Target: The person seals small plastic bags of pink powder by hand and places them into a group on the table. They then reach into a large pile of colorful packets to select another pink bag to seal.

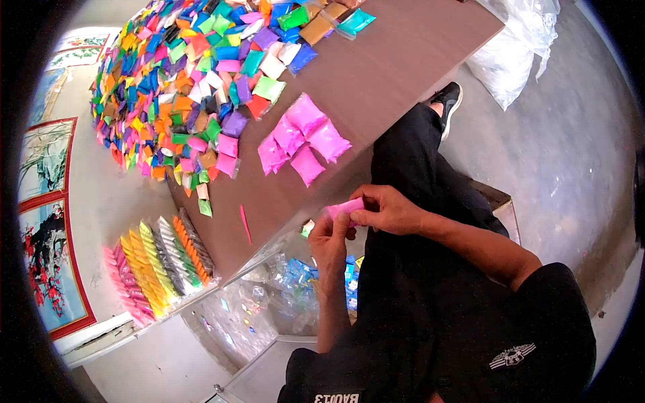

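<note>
A long brown wooden table [390,74] fills the middle of the view. A huge heap of little plastic packets in many colours [181,87] covers its far end. Big white plastic bags [514,50] sit on the grey floor on the other side of the person's legs. Below the table edge there are neat rows of pink, yellow, grey and orange packets [158,265]. A small bunch of bright pink puffy packets [302,141] lies by itself on the bare wood, near the person. The person sits beside the table. The left hand [330,243] and the right hand [386,209] meet over the lap, just off the table edge. Both hands pinch one small pink soft packet [344,208], the right from above and the left from below. It looks like the hands are working on one end of the packet. To do this well, the fingers should hold the end tight and flat so no powder slips out. The hands should stay close together, and the squeeze should be gentle so the thin bag does not pop. A thin pink strip [245,224] lies alone on the table, near the hands.
</note>
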